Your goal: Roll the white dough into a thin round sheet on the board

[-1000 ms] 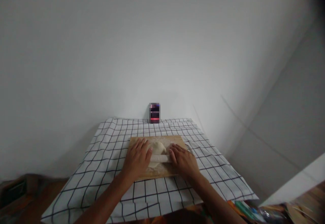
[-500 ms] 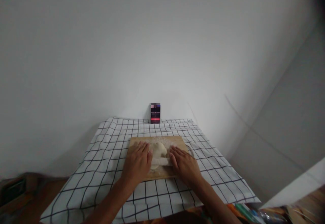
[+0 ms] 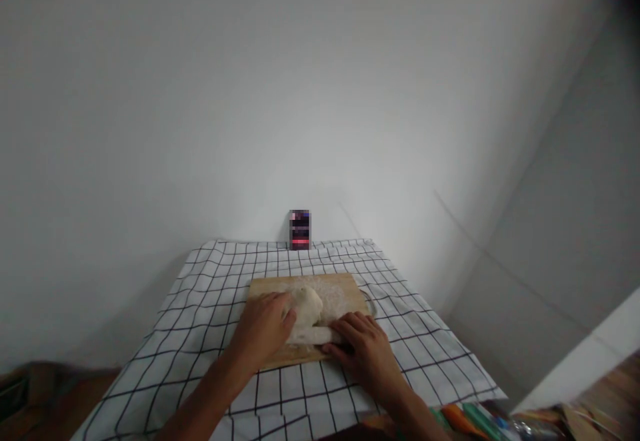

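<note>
A pale lump of dough (image 3: 307,306) lies on a floured wooden board (image 3: 337,288). Across its near side rests a light-coloured rolling pin (image 3: 313,336). My right hand (image 3: 365,344) is closed round the pin's right end, fingers over the top and thumb on the near side. At the dough's left edge is my left hand (image 3: 265,328), its fingers curled and thumb bent in, with dough between them. That hand hides the left end of the pin.
A black-and-white checked cloth (image 3: 200,314) covers the table. A phone-like object (image 3: 300,230), blurred out, leans on the wall at the back. Colourful packages (image 3: 475,421) lie below the table's right front corner. A metal ring handle (image 3: 370,304) shows at the board's right.
Both hands and the pin have moved toward me. Flat, outstretched fingers have become curled: the right ones round the pin, the left ones at the dough's edge. The view has tilted up slightly.
</note>
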Demonstrator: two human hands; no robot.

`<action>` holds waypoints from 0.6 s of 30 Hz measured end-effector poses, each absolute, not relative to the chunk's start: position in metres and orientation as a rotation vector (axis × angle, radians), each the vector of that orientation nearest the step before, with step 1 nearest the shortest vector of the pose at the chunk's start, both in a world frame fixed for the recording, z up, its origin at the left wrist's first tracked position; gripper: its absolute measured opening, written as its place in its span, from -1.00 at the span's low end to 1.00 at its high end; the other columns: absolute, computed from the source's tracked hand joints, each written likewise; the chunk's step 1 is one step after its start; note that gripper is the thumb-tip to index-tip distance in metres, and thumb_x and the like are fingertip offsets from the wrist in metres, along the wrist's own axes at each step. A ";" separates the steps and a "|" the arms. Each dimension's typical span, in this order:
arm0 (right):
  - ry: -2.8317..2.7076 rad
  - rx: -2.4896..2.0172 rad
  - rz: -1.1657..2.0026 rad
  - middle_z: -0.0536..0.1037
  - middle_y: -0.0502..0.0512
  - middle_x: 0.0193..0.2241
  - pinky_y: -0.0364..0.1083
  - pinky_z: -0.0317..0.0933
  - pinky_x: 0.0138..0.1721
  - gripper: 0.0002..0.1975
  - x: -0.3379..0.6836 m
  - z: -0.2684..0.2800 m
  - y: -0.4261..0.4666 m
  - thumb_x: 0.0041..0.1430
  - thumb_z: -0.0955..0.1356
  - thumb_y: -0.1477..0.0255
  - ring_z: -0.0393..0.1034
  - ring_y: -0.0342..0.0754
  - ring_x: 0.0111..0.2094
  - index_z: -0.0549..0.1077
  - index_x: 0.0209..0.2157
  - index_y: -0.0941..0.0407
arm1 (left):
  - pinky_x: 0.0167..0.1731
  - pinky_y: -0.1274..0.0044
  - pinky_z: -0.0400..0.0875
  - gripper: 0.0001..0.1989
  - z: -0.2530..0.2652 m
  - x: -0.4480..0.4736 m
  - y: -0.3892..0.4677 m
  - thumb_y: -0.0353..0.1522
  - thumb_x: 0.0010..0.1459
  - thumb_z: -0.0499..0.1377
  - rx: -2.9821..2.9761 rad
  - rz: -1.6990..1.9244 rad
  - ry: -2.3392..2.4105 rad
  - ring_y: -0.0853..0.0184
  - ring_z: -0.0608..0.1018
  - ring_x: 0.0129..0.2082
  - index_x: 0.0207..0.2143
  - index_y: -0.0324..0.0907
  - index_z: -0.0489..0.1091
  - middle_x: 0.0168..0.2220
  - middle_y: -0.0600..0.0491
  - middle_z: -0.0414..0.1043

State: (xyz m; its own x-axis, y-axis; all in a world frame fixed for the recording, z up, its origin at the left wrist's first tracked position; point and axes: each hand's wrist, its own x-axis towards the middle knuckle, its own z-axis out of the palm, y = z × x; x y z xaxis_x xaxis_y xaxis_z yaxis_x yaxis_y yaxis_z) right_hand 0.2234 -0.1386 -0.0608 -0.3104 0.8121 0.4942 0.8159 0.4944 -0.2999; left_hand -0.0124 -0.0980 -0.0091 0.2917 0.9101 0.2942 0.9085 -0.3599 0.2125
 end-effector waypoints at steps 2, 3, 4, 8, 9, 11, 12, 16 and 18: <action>-2.160 -1.315 -0.019 0.60 0.06 -0.21 0.01 0.26 -0.07 -0.77 0.224 -0.061 -0.141 0.20 0.51 0.23 0.46 0.04 -0.14 0.57 -0.13 -0.01 | 0.09 0.28 0.44 -0.67 0.003 -0.004 -0.086 -0.27 0.32 0.08 2.509 0.602 1.785 0.09 0.60 0.05 0.03 -0.14 0.53 0.03 -0.11 0.59; -2.168 -1.300 -0.014 0.59 0.05 -0.22 0.01 0.26 -0.08 -0.77 0.224 -0.061 -0.141 0.20 0.51 0.23 0.45 0.04 -0.15 0.57 -0.14 -0.01 | 0.08 0.30 0.44 -0.67 0.008 0.002 -0.081 -0.28 0.33 0.08 2.501 0.608 1.792 0.10 0.60 0.03 0.03 -0.15 0.53 0.03 -0.12 0.58; -2.169 -1.290 -0.004 0.58 0.05 -0.23 0.01 0.25 -0.08 -0.77 0.224 -0.061 -0.142 0.20 0.52 0.24 0.45 0.04 -0.15 0.56 -0.14 -0.01 | 0.05 0.33 0.45 -0.66 0.012 0.010 -0.077 -0.28 0.33 0.07 2.498 0.593 1.797 0.12 0.61 0.01 0.04 -0.15 0.52 0.03 -0.13 0.57; -2.153 -1.285 0.037 0.57 0.04 -0.22 0.01 0.26 -0.07 -0.75 0.225 -0.059 -0.143 0.17 0.53 0.26 0.44 0.04 -0.14 0.56 -0.14 -0.01 | -0.03 0.35 0.48 -0.65 0.020 0.043 -0.071 -0.27 0.33 0.06 2.542 0.398 1.834 0.10 0.62 -0.03 0.01 -0.23 0.51 0.00 -0.19 0.55; -2.147 -1.289 0.043 0.57 0.04 -0.22 0.01 0.26 -0.07 -0.76 0.225 -0.058 -0.143 0.18 0.53 0.25 0.44 0.04 -0.13 0.56 -0.14 -0.01 | -0.04 0.33 0.48 -0.66 0.020 0.049 -0.072 -0.27 0.31 0.08 2.551 0.348 1.849 0.06 0.62 -0.04 -0.01 -0.25 0.51 -0.01 -0.22 0.55; -2.138 -1.287 0.059 0.57 0.05 -0.21 0.01 0.26 -0.07 -0.76 0.225 -0.057 -0.143 0.19 0.52 0.24 0.43 0.05 -0.12 0.56 -0.14 -0.01 | -0.06 0.28 0.49 -0.66 0.019 0.059 -0.076 -0.26 0.25 0.14 2.562 0.275 1.876 -0.02 0.62 -0.04 -0.03 -0.27 0.51 -0.03 -0.27 0.56; -2.134 -1.282 0.069 0.57 0.06 -0.21 0.01 0.26 -0.07 -0.76 0.225 -0.057 -0.143 0.19 0.52 0.23 0.43 0.06 -0.12 0.56 -0.14 -0.02 | -0.06 0.26 0.48 -0.64 0.019 0.062 -0.079 -0.27 0.21 0.18 2.571 0.247 1.885 -0.06 0.61 -0.03 -0.02 -0.27 0.50 -0.03 -0.28 0.56; -2.129 -1.270 0.111 0.57 0.03 -0.22 0.00 0.25 -0.08 -0.76 0.227 -0.055 -0.143 0.17 0.53 0.23 0.43 0.05 -0.12 0.56 -0.15 -0.02 | -0.06 0.28 0.48 -0.55 0.025 0.063 -0.087 -0.32 0.07 0.26 2.617 0.165 1.861 -0.05 0.60 -0.01 0.04 -0.22 0.44 0.01 -0.25 0.55; -2.120 -1.273 0.119 0.56 0.02 -0.22 0.01 0.24 -0.08 -0.75 0.227 -0.055 -0.142 0.16 0.54 0.24 0.42 0.05 -0.12 0.56 -0.15 -0.03 | -0.08 0.29 0.48 -0.57 0.030 0.056 -0.088 -0.35 0.04 0.24 2.635 0.180 1.813 -0.02 0.62 -0.05 0.01 -0.21 0.43 -0.03 -0.21 0.57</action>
State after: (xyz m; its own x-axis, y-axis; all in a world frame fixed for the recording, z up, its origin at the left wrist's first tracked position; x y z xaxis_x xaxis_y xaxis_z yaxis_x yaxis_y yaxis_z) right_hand 0.2273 -0.1425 -0.0552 -0.3138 0.8164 0.4848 0.7570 0.5233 -0.3912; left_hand 0.0564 -0.0883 0.0297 0.3537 0.9267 0.1271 0.9336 -0.3581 0.0128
